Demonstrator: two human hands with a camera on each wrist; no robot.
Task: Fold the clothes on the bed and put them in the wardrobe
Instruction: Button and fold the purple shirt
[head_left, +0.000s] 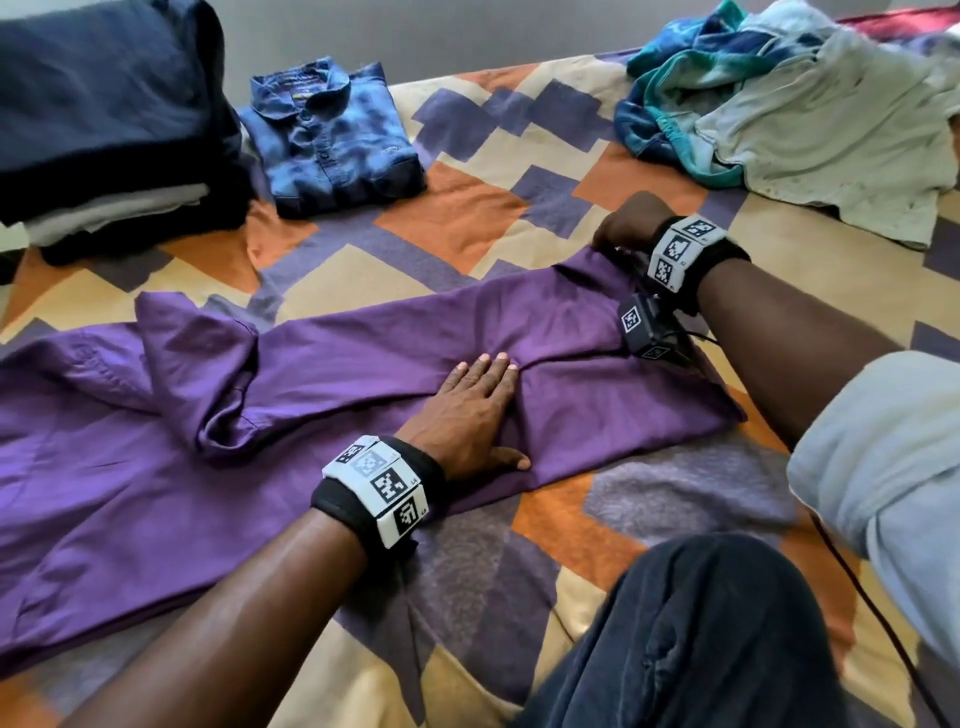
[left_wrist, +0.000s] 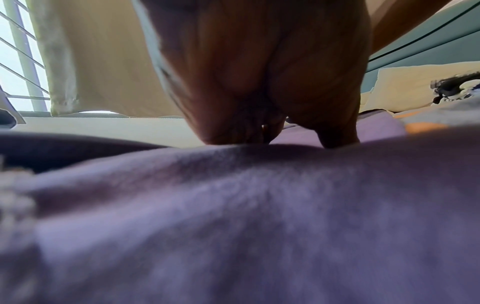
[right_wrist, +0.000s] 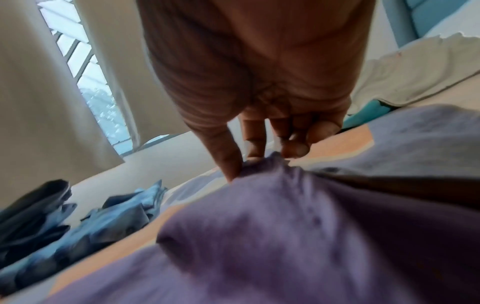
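Observation:
A purple shirt (head_left: 156, 467) lies spread across the patterned bed, with a sleeve folded over its middle. My left hand (head_left: 467, 410) lies flat on the shirt's centre, fingers straight, pressing the cloth down; in the left wrist view the left hand (left_wrist: 259, 82) meets the purple shirt (left_wrist: 259, 226). My right hand (head_left: 628, 223) pinches the shirt's far right corner at the hem. The right wrist view shows my right hand (right_wrist: 257, 160), thumb and fingers curled, nipping a bunched edge of the purple shirt (right_wrist: 285, 236).
A folded blue denim shirt (head_left: 332, 140) sits at the back, beside a stack of dark folded clothes (head_left: 109, 119) at the back left. An unfolded heap of teal and pale garments (head_left: 779, 114) lies at the back right. My knee in dark trousers (head_left: 717, 639) is at the front.

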